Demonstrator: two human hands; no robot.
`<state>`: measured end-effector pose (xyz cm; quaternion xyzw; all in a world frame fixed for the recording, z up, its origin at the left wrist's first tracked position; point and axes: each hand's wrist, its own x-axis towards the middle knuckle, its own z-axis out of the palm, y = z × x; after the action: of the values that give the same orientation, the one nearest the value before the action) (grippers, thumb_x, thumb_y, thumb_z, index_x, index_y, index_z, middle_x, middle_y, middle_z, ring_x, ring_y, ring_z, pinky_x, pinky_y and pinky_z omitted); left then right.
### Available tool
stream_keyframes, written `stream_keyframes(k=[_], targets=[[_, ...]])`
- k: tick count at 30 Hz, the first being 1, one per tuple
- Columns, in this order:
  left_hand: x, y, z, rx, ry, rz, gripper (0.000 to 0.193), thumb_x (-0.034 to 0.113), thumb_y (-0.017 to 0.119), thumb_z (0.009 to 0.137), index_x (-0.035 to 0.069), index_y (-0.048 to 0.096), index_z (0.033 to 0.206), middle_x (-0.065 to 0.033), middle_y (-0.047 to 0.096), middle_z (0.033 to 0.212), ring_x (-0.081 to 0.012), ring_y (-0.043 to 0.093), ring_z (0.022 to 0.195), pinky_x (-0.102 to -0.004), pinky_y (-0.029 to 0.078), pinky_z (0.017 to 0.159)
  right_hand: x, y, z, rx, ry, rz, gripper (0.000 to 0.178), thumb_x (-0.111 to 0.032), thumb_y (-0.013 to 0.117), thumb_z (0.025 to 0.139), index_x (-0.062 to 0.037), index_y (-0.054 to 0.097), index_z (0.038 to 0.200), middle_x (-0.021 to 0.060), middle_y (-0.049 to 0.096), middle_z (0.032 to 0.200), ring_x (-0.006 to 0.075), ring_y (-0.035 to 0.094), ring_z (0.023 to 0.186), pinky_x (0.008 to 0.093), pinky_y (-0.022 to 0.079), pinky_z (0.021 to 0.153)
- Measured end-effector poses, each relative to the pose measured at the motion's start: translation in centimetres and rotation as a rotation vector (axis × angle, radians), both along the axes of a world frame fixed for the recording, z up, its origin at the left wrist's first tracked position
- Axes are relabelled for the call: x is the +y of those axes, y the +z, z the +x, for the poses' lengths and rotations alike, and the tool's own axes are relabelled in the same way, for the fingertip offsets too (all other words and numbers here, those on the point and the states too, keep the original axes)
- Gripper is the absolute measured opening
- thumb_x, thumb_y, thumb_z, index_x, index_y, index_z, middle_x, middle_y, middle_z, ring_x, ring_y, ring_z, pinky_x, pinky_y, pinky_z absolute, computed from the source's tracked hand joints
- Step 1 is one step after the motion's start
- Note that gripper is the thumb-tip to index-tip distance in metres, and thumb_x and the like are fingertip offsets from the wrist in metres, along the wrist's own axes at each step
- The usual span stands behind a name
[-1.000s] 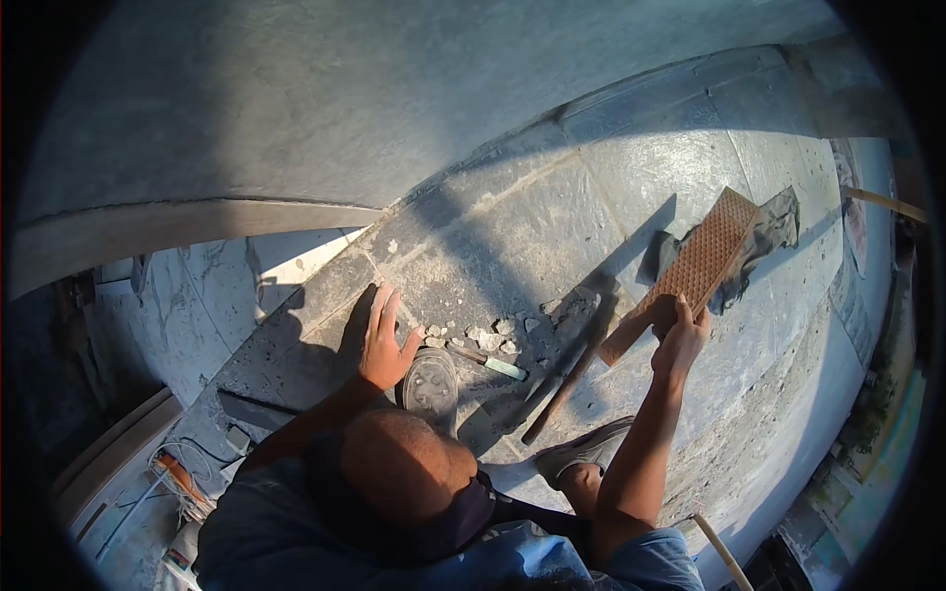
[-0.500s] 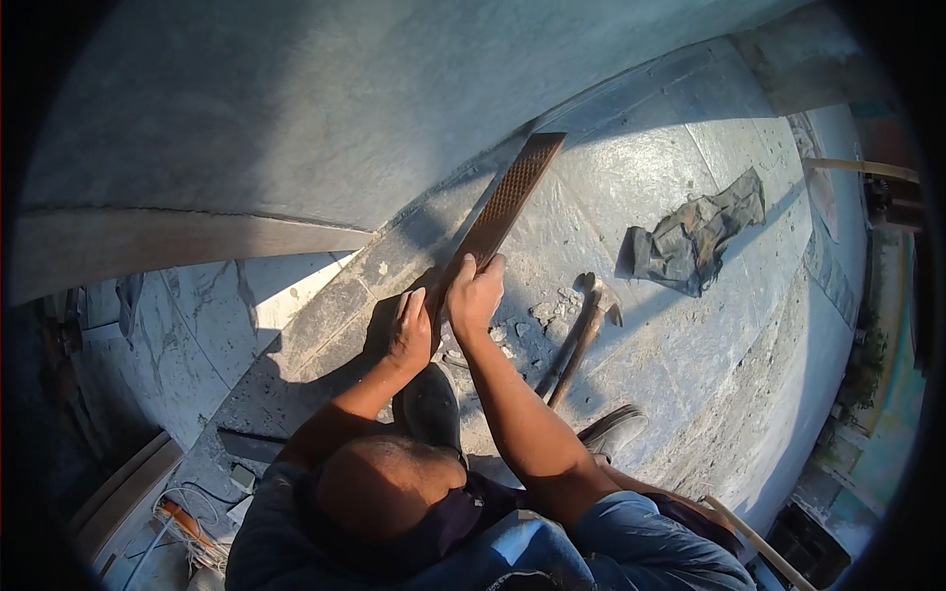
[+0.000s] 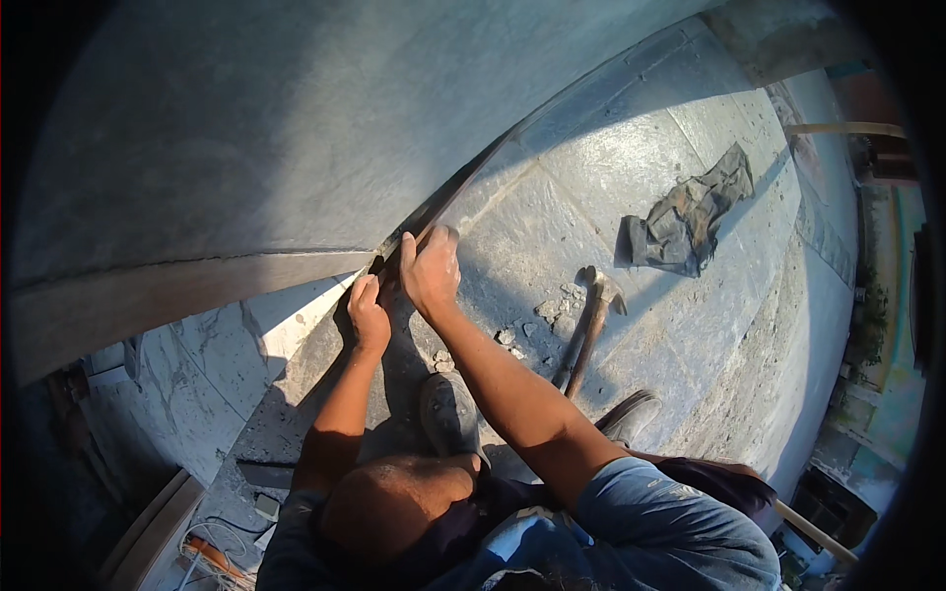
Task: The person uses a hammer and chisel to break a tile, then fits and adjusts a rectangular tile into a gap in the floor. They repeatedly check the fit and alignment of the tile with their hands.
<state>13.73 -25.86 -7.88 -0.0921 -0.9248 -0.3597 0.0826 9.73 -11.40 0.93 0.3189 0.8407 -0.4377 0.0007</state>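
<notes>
A long, narrow brown skirting tile (image 3: 455, 197) stands on edge along the foot of the grey wall (image 3: 335, 128). My right hand (image 3: 432, 276) is closed over its near part, the thumb on the wall side. My left hand (image 3: 370, 315) grips lower down, by the tile's near end, with curled fingers close to the wall's corner. The ribbed back of the tile does not show now, and my hands hide part of its near end.
A claw hammer (image 3: 591, 335) with a wooden handle lies right of my hands, beside grey mortar crumbs (image 3: 560, 307). Farther right is a crumpled dark sheet (image 3: 685, 222). Brown planks (image 3: 153, 527) and tangled cables sit at lower left. My shoes (image 3: 448, 409) rest on the dusty stone floor.
Both hands have moved left and forward with the skirting tile. Its ribbed back, facing up before, is now turned out of sight, and the tile has come up against the wall's foot.
</notes>
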Motion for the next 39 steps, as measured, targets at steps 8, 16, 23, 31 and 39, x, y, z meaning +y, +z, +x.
stream_keyframes(k=[8, 16, 23, 31, 39], targets=[[1.4, -0.4, -1.1, 0.139, 0.142, 0.066, 0.018, 0.000, 0.072, 0.081, 0.000, 0.072, 0.100, -0.0153, 0.072, 0.097, -0.0346, 0.069, 0.090, -0.0409, 0.056, 0.080, 3.9, -2.4, -2.9, 0.228, -0.036, -0.217, 0.076, -0.029, 0.061, 0.092, 0.0071, 0.026, 0.149, 0.0313, 0.037, 0.148, 0.0448, 0.037, 0.139, 0.0453, 0.031, 0.115], [1.0, -0.3, -0.5, 0.207, 0.160, -0.004, 0.021, 0.007, 0.077, 0.083, 0.001, 0.071, 0.102, -0.0155, 0.072, 0.098, -0.0338, 0.069, 0.090, -0.0411, 0.055, 0.080, 4.4, -3.5, -4.5, 0.281, -0.087, -0.270, 0.082, -0.023, 0.058, 0.090, 0.0115, 0.016, 0.152, 0.0342, 0.030, 0.152, 0.0446, 0.032, 0.143, 0.0428, 0.027, 0.119], [-2.9, -2.6, 3.3, 0.068, 0.403, -0.007, 0.014, 0.010, 0.079, 0.082, 0.001, 0.073, 0.090, -0.0130, 0.072, 0.086, -0.0320, 0.066, 0.081, -0.0394, 0.052, 0.072, 4.4, -4.7, -4.5, 0.339, -0.108, -0.391, 0.080, -0.019, 0.058, 0.090, 0.0125, 0.017, 0.151, 0.0353, 0.037, 0.148, 0.0459, 0.037, 0.138, 0.0435, 0.030, 0.116], [-1.5, -1.9, 1.5, -0.051, 0.567, 0.247, 0.022, 0.016, 0.075, 0.090, -0.005, 0.074, 0.095, -0.0075, 0.072, 0.080, -0.0124, 0.062, 0.069, -0.0289, 0.050, 0.068, 4.1, -4.7, -5.1, 0.349, -0.122, -0.372, 0.079, -0.019, 0.056, 0.089, 0.0109, 0.019, 0.152, 0.0334, 0.039, 0.146, 0.0445, 0.041, 0.134, 0.0425, 0.033, 0.114], [-0.7, -1.0, 1.4, -0.089, 0.602, 0.320, 0.019, 0.013, 0.075, 0.088, -0.005, 0.074, 0.097, -0.0083, 0.074, 0.083, -0.0121, 0.065, 0.072, -0.0282, 0.052, 0.069, 6.7, -5.4, -5.1, 0.390, -0.129, -0.519, 0.080, -0.025, 0.061, 0.094, 0.0010, 0.018, 0.156, 0.0239, 0.036, 0.148, 0.0341, 0.048, 0.128, 0.0391, 0.041, 0.108]])
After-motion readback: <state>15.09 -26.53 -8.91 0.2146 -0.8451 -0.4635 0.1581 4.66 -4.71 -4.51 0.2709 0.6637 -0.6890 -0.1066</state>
